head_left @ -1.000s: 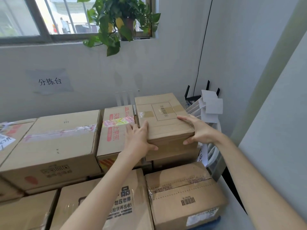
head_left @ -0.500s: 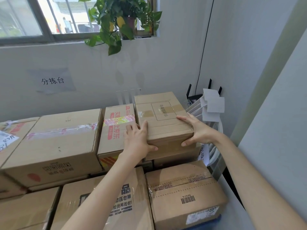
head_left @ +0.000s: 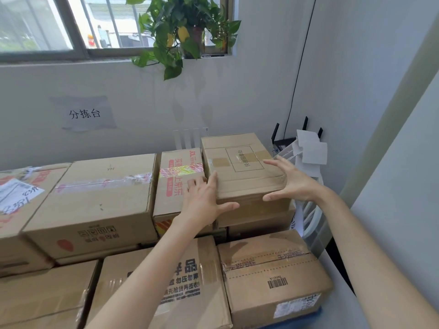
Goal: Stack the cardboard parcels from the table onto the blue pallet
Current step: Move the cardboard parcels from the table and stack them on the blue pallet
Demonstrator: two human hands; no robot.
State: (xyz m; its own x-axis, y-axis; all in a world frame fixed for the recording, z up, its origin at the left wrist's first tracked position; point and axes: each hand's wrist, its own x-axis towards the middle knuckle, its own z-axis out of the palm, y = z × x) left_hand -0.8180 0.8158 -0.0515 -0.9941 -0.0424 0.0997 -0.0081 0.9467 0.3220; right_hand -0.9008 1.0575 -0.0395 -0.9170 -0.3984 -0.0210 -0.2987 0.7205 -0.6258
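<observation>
The stack of cardboard parcels [head_left: 95, 198] covers the blue pallet [head_left: 306, 320], and the plain brown parcel [head_left: 240, 169] sits on top at the back right. The right hand [head_left: 292, 184] has come off its edge, spread and empty. The left hand [head_left: 204, 200] still rests flat against its left side, so this placement looks finished.

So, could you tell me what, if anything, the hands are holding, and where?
Nothing is gripped: left hand lies open against the top parcel, at its left corner; right hand spread beside it.
</observation>
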